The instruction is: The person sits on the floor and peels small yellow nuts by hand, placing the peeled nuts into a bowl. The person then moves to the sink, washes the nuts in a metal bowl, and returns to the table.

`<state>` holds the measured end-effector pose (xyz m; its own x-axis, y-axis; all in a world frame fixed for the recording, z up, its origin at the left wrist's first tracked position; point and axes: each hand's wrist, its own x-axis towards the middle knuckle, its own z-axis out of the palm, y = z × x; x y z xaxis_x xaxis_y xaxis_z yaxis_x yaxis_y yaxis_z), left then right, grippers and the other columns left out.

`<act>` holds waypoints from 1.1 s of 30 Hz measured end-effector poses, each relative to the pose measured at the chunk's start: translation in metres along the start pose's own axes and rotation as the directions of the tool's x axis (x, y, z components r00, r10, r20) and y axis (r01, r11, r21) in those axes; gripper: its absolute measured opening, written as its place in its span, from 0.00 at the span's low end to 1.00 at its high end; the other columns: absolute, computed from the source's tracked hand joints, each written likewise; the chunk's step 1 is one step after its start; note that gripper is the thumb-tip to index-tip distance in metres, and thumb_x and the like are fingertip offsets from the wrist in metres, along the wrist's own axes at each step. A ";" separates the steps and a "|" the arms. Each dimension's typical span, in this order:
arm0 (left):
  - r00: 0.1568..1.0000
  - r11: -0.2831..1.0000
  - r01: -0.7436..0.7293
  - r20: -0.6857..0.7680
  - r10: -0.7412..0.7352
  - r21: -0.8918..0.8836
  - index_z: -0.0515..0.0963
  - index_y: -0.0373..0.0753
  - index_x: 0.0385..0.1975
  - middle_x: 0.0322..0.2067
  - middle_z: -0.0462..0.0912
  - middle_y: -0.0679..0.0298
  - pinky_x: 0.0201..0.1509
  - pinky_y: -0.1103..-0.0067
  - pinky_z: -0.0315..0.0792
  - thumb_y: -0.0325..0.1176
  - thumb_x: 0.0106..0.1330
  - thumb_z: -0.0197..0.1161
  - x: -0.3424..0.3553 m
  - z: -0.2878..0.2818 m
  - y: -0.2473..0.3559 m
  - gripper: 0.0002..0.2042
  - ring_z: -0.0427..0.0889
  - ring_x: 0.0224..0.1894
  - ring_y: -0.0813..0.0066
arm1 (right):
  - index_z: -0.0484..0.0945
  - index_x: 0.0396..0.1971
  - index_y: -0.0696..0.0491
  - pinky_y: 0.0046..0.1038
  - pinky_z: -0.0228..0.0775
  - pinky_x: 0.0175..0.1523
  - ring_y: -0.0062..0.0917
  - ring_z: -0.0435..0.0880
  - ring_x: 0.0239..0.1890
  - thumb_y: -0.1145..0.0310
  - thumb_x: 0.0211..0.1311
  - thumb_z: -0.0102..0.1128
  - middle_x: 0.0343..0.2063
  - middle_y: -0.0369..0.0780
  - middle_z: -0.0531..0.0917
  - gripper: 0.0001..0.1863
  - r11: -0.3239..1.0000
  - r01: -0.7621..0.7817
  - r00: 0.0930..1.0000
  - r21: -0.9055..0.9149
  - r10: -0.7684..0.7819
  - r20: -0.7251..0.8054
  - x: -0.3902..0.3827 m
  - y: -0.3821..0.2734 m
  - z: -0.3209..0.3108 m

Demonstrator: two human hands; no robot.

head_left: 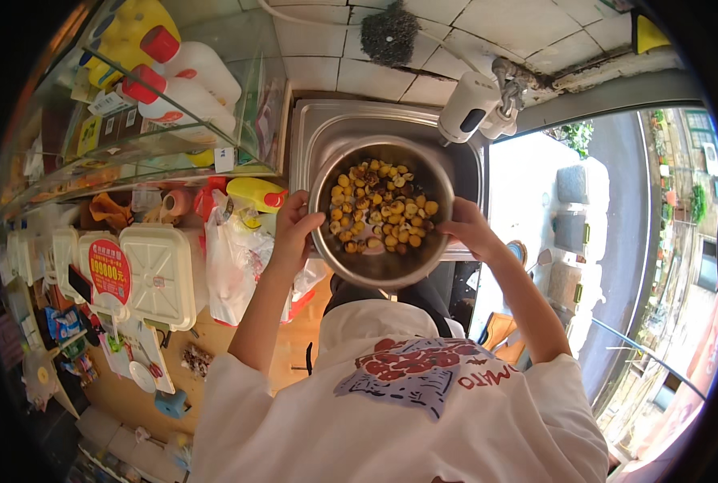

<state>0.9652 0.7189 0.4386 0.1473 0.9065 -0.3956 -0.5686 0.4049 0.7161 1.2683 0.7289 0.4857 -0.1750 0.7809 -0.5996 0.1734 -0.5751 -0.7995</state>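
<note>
A round stainless-steel bowl [420,262] is held level over the near part of a metal sink [314,129]. Inside it lie many small, round, yellow-brown pieces [383,211] with some darker brown bits among them; I cannot make out their exact kind. My left hand [294,229] grips the bowl's left rim, thumb on top and fingers around the outside. On the opposite side, my right hand [470,229] holds the right rim in a similar way.
A white faucet unit [469,106] juts over the sink's far right corner. Left of the sink stands a glass-sided shelf with white red-capped bottles [202,68]. Below it are plastic bags [238,249] and lidded cream containers [159,274]. A bright window [528,185] borders the right.
</note>
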 end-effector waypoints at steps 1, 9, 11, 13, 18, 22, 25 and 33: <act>0.998 0.990 0.004 -0.058 0.004 0.144 0.67 0.35 0.40 0.31 0.76 0.64 0.30 0.85 0.71 0.24 0.51 0.58 0.017 -0.013 -0.022 0.15 0.76 0.30 0.81 | 0.70 0.40 0.65 0.24 0.78 0.33 0.27 0.81 0.31 0.82 0.45 0.53 0.32 0.44 0.78 0.17 0.999 -0.022 0.999 0.030 0.022 -0.025 0.017 0.020 -0.004; 0.905 0.236 -0.272 0.164 0.392 0.933 0.65 0.34 0.47 0.38 0.74 0.53 0.39 0.73 0.72 0.29 0.52 0.58 0.038 -0.021 -0.097 0.21 0.78 0.36 0.58 | 0.72 0.39 0.65 0.27 0.79 0.26 0.29 0.81 0.26 0.81 0.43 0.55 0.29 0.45 0.78 0.17 0.986 -0.163 0.936 -0.018 0.149 -0.318 0.115 0.115 -0.025; 0.983 0.431 -0.164 0.110 0.148 0.887 0.68 0.33 0.43 0.36 0.75 0.52 0.42 0.71 0.71 0.28 0.52 0.57 0.020 -0.002 -0.093 0.17 0.77 0.37 0.55 | 0.73 0.39 0.63 0.27 0.79 0.25 0.28 0.81 0.26 0.81 0.43 0.56 0.29 0.45 0.79 0.17 0.979 -0.188 0.920 -0.080 0.147 -0.362 0.131 0.127 -0.025; 0.995 0.505 -0.097 0.095 0.031 0.858 0.69 0.34 0.41 0.33 0.76 0.53 0.42 0.71 0.71 0.27 0.52 0.57 0.002 0.005 -0.103 0.15 0.77 0.37 0.56 | 0.71 0.37 0.64 0.29 0.79 0.25 0.28 0.81 0.25 0.81 0.44 0.56 0.28 0.45 0.78 0.16 0.979 -0.163 0.931 -0.119 0.113 -0.348 0.146 0.140 -0.023; 0.989 0.443 -0.142 0.107 0.103 0.885 0.72 0.33 0.38 0.29 0.78 0.57 0.34 0.78 0.73 0.23 0.54 0.56 -0.023 0.023 -0.136 0.11 0.79 0.32 0.68 | 0.73 0.39 0.61 0.31 0.75 0.34 0.33 0.80 0.33 0.76 0.45 0.59 0.34 0.46 0.78 0.18 0.911 -0.230 0.943 -0.343 0.122 -0.309 0.173 0.180 -0.044; 0.992 0.581 -0.073 -0.003 0.128 0.811 0.72 0.33 0.36 0.25 0.79 0.58 0.33 0.80 0.72 0.22 0.53 0.57 -0.017 0.058 -0.161 0.10 0.80 0.28 0.70 | 0.77 0.31 0.58 0.33 0.69 0.43 0.39 0.77 0.37 0.69 0.43 0.62 0.36 0.47 0.77 0.13 0.525 0.057 0.919 -0.849 -0.360 -0.161 0.161 0.174 -0.072; 0.995 0.623 -0.093 0.045 0.093 0.776 0.72 0.34 0.36 0.22 0.78 0.59 0.30 0.79 0.71 0.26 0.51 0.62 0.001 0.097 -0.180 0.12 0.79 0.25 0.72 | 0.76 0.18 0.57 0.33 0.68 0.41 0.37 0.75 0.34 0.68 0.40 0.65 0.31 0.43 0.76 0.09 0.492 0.262 0.847 -0.830 -0.530 -0.047 0.135 0.142 -0.080; 0.839 0.458 -0.387 0.101 0.534 0.800 0.67 0.34 0.41 0.23 0.74 0.59 0.25 0.78 0.70 0.32 0.50 0.65 0.030 0.223 -0.161 0.20 0.76 0.22 0.65 | 0.74 0.23 0.60 0.22 0.71 0.38 0.24 0.78 0.34 0.73 0.48 0.63 0.37 0.43 0.76 0.07 0.522 0.739 0.640 -0.426 -0.742 0.201 0.040 -0.004 -0.087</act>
<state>1.2422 0.7077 0.4395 -0.0984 0.9892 0.1083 0.3301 -0.0702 0.9413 1.3446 0.7836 0.4685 -0.4352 0.8772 0.2026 0.3737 0.3807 -0.8458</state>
